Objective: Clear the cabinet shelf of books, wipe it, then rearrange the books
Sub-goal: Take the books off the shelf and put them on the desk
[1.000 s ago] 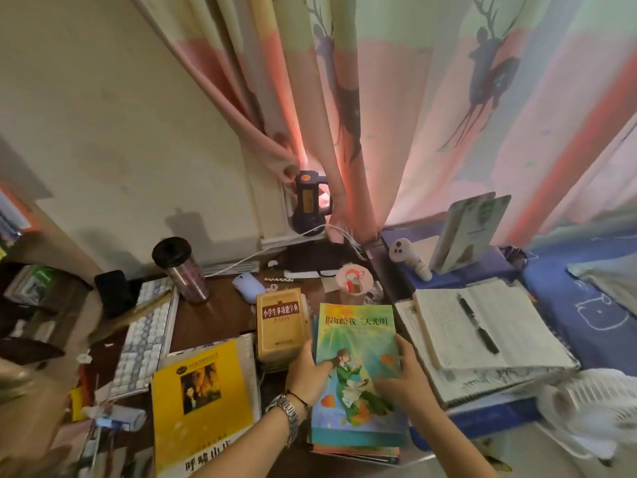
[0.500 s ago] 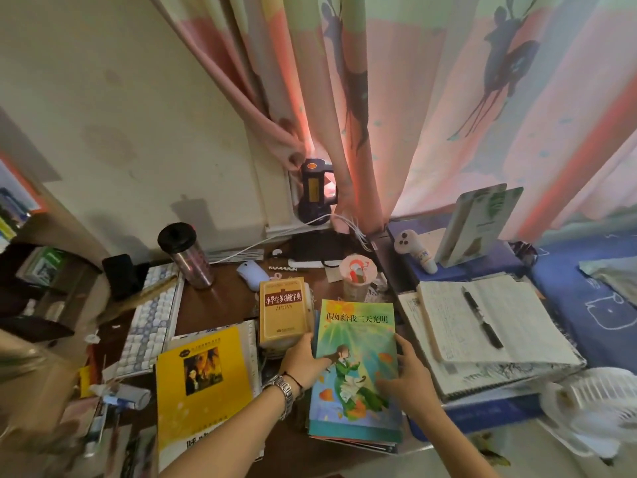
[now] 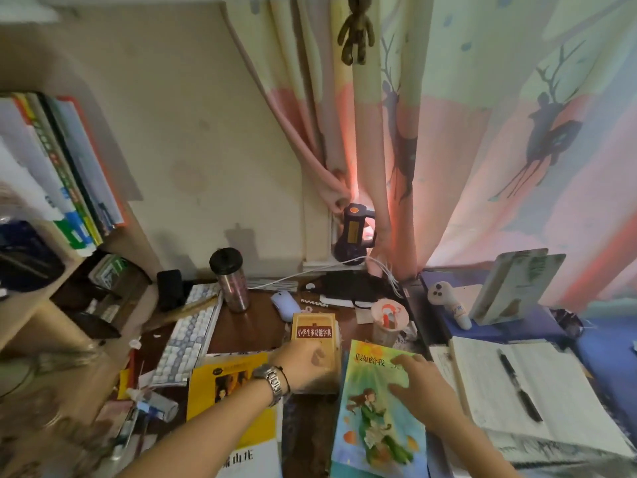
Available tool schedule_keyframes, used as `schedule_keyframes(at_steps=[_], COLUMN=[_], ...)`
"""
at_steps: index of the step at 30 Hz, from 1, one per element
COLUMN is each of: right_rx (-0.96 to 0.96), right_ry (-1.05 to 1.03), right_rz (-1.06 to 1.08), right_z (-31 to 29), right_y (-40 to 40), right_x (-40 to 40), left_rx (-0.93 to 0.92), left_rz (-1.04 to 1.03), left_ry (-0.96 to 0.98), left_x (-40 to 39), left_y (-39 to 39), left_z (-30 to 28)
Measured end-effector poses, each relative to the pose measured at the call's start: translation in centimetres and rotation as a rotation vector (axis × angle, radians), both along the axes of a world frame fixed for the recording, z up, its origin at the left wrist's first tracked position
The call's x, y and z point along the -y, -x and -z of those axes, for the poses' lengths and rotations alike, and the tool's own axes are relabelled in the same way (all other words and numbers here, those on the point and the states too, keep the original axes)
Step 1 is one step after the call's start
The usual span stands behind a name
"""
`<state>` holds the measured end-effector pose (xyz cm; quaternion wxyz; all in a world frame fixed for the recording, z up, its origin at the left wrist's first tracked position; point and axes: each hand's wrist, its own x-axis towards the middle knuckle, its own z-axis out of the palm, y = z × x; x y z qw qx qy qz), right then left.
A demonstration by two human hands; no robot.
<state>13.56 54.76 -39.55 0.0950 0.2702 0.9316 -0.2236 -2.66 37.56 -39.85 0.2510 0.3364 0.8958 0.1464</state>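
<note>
Head view: the left grip (image 3: pixel 305 365) lies on the tan dictionary (image 3: pixel 313 334), its fingers hidden, so whether it holds the dictionary cannot be told. Just right of it, the right grip (image 3: pixel 418 388) rests flat, fingers relaxed, on the green picture book (image 3: pixel 375 426). A yellow book (image 3: pixel 227 391) lies under the left wrist on the worktop (image 3: pixel 248 326).

Both arms reach forward from the bottom edge. The left hand (image 3: pixel 306 365) is on the left, with a watch on its wrist. We see the back of this hand, and its fingers bend down and away from us. The right hand (image 3: pixel 418 391) sits just beside it, a little lower. Its fingers are spread out flat, palm down.
</note>
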Motion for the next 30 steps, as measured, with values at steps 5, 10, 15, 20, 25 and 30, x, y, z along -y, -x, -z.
schedule_keyframes(at_steps=[5,10,15,20,25,30], right_rx=[-0.114,-0.295,-0.451,-0.570,-0.685,-0.777], right_ry=[0.040,0.021,0.087,0.085,0.078,0.118], right_rz=[-0.097,-0.298,-0.479,-0.635,-0.782,-0.872], right_z=[-6.2,-12.3,-18.6,-24.8,-30.0,-34.3], right_y=[5.3,10.5,15.6,19.6,22.5,24.8], right_x=[1.7,4.5,8.2,13.5,18.5,22.5], left_rx=[-0.206,-0.315,-0.421,-0.556,-0.694,-0.839], left_rz=[-0.082,-0.198,-0.297,-0.384,-0.476,-0.546], left_ry=[-0.079,-0.131,-0.169,-0.164,-0.158,-0.124], left_x=[3.7,9.7,16.3,22.0,25.8,28.7], left_y=[3.2,6.0,6.8,6.6,5.9,6.0], left_z=[-6.1,-12.7,-19.8,-26.2,-32.0,-36.7])
